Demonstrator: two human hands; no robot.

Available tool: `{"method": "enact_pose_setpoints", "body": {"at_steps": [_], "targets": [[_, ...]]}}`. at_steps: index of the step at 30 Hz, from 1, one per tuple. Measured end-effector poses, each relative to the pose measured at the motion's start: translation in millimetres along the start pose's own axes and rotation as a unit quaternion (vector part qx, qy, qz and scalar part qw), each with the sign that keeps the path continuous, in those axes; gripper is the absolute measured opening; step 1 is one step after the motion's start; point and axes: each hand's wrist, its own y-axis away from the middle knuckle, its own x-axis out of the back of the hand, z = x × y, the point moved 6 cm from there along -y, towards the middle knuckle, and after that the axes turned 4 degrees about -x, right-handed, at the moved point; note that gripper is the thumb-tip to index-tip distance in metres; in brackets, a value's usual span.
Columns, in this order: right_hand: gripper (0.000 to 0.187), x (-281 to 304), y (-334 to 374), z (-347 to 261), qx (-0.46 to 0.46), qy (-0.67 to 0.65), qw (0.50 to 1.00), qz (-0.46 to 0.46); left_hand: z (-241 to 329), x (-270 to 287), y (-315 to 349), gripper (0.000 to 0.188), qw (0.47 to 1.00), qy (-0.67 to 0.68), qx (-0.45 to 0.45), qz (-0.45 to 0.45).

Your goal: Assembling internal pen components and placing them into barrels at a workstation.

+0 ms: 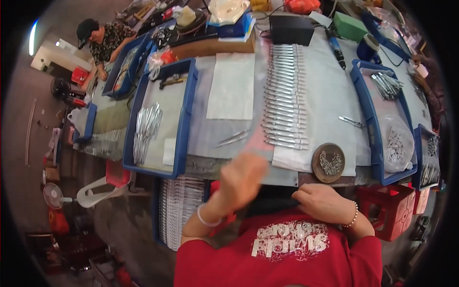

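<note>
My left hand (pixel 244 179) is raised over the table's near edge, smeared by motion; its fingers cannot be made out. My right hand (pixel 325 203) rests at the edge by my red shirt, fingers bent together, their tips and anything in them hidden. Beyond the left hand, a pair of slender pointed silver tools (pixel 233 137) lies on the covered tabletop. A long row of slim silver metal tools (pixel 285 95) runs away from me, side by side. Closest to the right hand is a round brown dish (pixel 316 162) holding small metal parts (pixel 331 163).
A blue tray (pixel 190 91) with silver tools stands left, another blue tray (pixel 377 158) with bagged parts right. A white paper sheet (pixel 232 86), black box (pixel 291 31) and blue pen-shaped power tool (pixel 336 48) lie farther back. A red stool (pixel 394 215) stands right; a person (pixel 112 43) sits far left.
</note>
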Motion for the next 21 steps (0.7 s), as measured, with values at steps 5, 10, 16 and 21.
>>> {"method": "enact_pose_setpoints", "body": {"at_steps": [5, 10, 16, 21], "targets": [[0.016, -11, -10, 2, -0.008, 0.002, 1.000, -0.003, -133, -22, 30, 0.016, 0.972, -0.068, 0.218, -0.056], [0.014, -25, -13, 3, -0.018, 0.000, 1.000, -0.010, -160, -43, 19, 0.017, 0.964, -0.086, 0.227, -0.107], [0.022, -32, -11, 15, -0.045, -0.004, 0.998, -0.036, -174, -61, 15, 0.017, 0.944, -0.094, 0.212, -0.235], [0.021, -36, -15, 19, -0.051, -0.016, 0.998, -0.039, -172, -61, 11, 0.015, 0.952, -0.087, 0.190, -0.222]]}}
